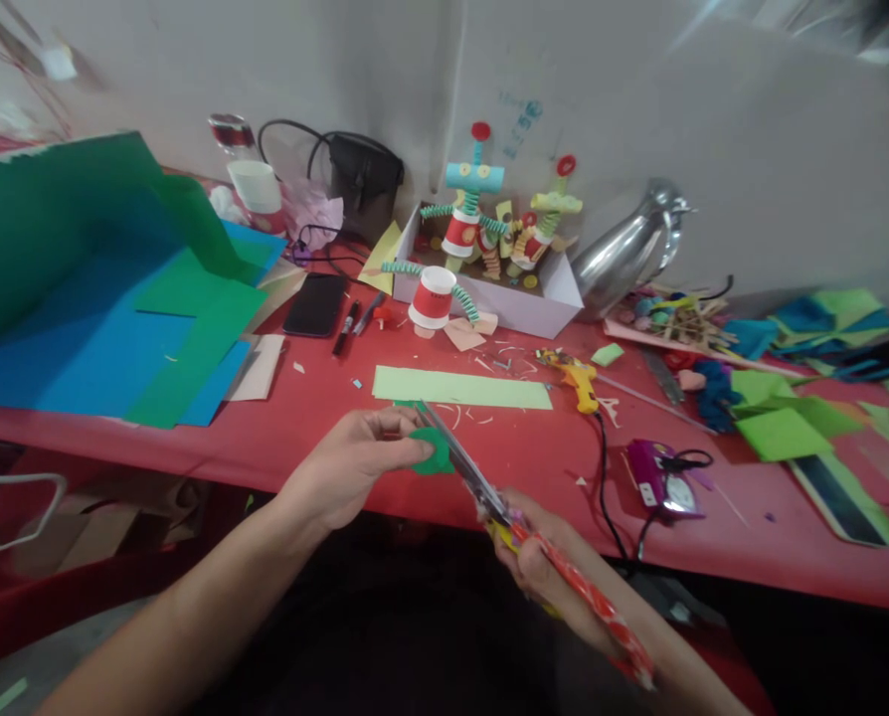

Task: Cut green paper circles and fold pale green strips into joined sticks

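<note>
My left hand (359,462) pinches a small piece of green paper (436,453) between thumb and fingers, over the front of the red table. In my right hand (538,557) is a pair of scissors (478,482), its blades pointing up and left along the right edge of the green paper. A red patterned wrapped stick or strip (601,607) lies along the right hand toward the forearm; whether it is part of the scissors I cannot tell. Just beyond the hands lies a pale green paper strip (463,387). A red-and-white paper cup figure (433,300) with folded paper arms stands behind it.
A white box (489,303) with cup figures stands at the back beside a metal jug (630,244). To the right are a yellow glue gun (580,383) with a cord and a purple device (664,480). Blue card (49,348), a phone (314,304) and a marker (346,328) lie left.
</note>
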Motion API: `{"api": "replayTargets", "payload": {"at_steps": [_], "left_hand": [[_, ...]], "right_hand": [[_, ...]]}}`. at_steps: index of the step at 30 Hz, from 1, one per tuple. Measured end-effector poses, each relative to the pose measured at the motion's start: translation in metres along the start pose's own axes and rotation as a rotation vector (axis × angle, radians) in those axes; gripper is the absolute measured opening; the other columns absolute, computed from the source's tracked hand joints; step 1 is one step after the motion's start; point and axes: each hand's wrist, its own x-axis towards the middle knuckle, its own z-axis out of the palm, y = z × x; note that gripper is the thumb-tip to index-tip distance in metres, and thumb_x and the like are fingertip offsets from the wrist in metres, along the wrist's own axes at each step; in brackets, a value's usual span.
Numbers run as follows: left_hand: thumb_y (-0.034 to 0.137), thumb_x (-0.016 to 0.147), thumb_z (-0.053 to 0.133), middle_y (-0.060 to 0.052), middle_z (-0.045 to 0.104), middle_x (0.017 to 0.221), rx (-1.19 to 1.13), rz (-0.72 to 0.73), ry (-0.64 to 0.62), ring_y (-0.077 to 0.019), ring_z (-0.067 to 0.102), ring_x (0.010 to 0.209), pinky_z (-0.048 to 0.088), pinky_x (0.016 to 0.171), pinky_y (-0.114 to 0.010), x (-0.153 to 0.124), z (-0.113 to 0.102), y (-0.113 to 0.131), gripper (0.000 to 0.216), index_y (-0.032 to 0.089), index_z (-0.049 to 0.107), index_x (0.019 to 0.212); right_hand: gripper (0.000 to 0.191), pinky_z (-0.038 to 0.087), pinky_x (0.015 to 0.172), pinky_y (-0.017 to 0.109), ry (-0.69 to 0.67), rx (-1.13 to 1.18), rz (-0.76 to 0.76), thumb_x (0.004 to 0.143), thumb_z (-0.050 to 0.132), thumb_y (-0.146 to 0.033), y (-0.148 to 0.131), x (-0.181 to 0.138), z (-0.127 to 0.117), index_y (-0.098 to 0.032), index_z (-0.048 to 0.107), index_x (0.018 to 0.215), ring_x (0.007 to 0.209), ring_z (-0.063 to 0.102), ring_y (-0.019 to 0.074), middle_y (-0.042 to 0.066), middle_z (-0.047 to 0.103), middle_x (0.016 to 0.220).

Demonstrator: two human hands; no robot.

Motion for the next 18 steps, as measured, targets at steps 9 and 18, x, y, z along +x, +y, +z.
{"api": "replayTargets", "payload": {"at_steps": [9, 18], "left_hand": [[0.021, 0.060, 0.082, 0.001, 0.060, 0.070, 0.069, -0.018, -0.039, -0.0095, 0.051, 0.066, 0.039, 0.066, -0.025, 0.000, -0.004, 0.006, 0.015, 0.015, 0.068, 0.060], [0.020, 0.063, 0.081, 0.001, 0.066, 0.070, 0.098, -0.006, -0.118, -0.0101, 0.056, 0.066, 0.041, 0.069, -0.025, 0.002, -0.011, 0.007, 0.013, 0.016, 0.069, 0.061]], "right_hand": [[0.046, 0.032, 0.039, 0.027, 0.069, -0.111, 0.153, 0.080, 0.046, -0.069, -0.013, -0.009, 0.000, -0.035, 0.075, 0.092, 0.062, 0.065, 0.0170, 0.004, 0.070, 0.069], [0.046, 0.041, 0.047, 0.033, 0.104, -0.183, 0.091, 0.081, 0.049, -0.069, -0.017, -0.010, -0.004, -0.041, 0.072, 0.110, 0.086, 0.070, 0.0265, 0.006, 0.075, 0.097]]}}
